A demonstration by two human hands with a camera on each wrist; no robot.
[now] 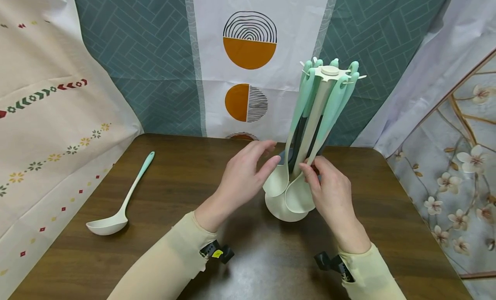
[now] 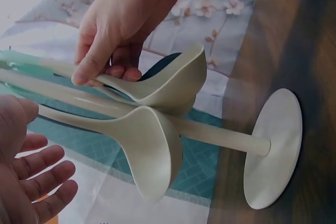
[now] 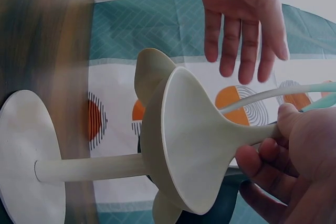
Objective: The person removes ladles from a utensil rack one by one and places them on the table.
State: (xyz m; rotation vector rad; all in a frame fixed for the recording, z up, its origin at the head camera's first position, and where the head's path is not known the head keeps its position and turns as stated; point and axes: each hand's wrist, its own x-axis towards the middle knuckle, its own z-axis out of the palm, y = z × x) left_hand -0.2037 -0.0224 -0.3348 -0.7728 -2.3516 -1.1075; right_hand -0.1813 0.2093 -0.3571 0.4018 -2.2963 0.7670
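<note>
A cream utensil stand (image 2: 220,139) with a round base stands upright on the table, mint-handled utensils hanging from its top. My right hand (image 1: 331,190) pinches the neck of a cream ladle (image 3: 197,135) hanging on the stand's near side, thumb on top and fingers curled beneath. A second cream spoon-shaped utensil (image 2: 152,156) hangs beside it, its bowl close against the first. Left of the stand, my left hand (image 1: 248,168) is held with its fingers extended and nothing in them; its palm faces the hanging utensils. Dark-headed utensils (image 3: 223,200) are partly hidden behind the ladle.
Another ladle (image 1: 112,222), white with a mint handle tip, lies by itself on the left of the brown wooden table (image 1: 178,184). Patterned cloths (image 1: 143,67) hang behind the table and along both sides.
</note>
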